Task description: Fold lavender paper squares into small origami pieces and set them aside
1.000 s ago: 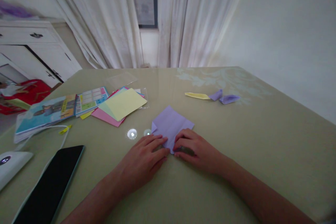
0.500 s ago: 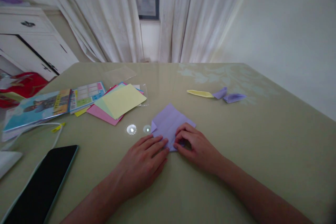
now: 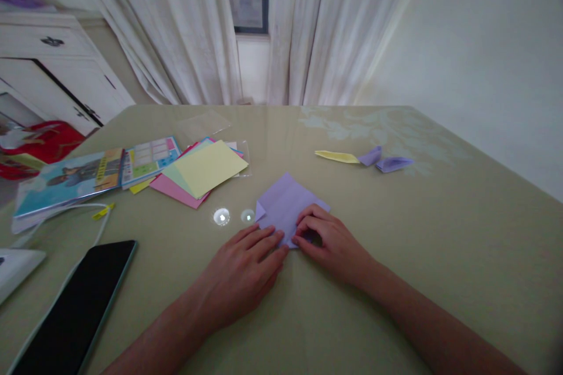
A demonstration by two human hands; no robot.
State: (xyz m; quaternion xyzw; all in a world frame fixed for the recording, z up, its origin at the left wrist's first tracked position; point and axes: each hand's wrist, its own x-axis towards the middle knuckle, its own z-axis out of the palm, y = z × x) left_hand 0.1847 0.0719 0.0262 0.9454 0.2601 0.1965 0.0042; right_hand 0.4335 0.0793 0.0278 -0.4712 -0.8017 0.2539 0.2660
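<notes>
A lilac sheet of paper (image 3: pixel 285 202), partly folded, lies on the olive table (image 3: pixel 440 228) in front of me. My left hand (image 3: pixel 240 272) lies flat with its fingers stretched out, the fingertips pressing the sheet's near left edge. My right hand (image 3: pixel 328 243) has its fingers curled and pinched on the sheet's near right corner. Both hands meet at the paper's near point.
A stack of coloured paper sheets (image 3: pixel 200 170) and booklets (image 3: pixel 70 179) lie at the left. A dark tablet (image 3: pixel 73 307) sits at the near left beside a white cable (image 3: pixel 94 228). Small folded yellow (image 3: pixel 336 156) and lilac pieces (image 3: pixel 387 162) lie farther right. Curtains hang behind the table.
My right hand's fingers have curled tighter onto the sheet's near corner. The left hand stays pressed flat. The view shifted slightly.
</notes>
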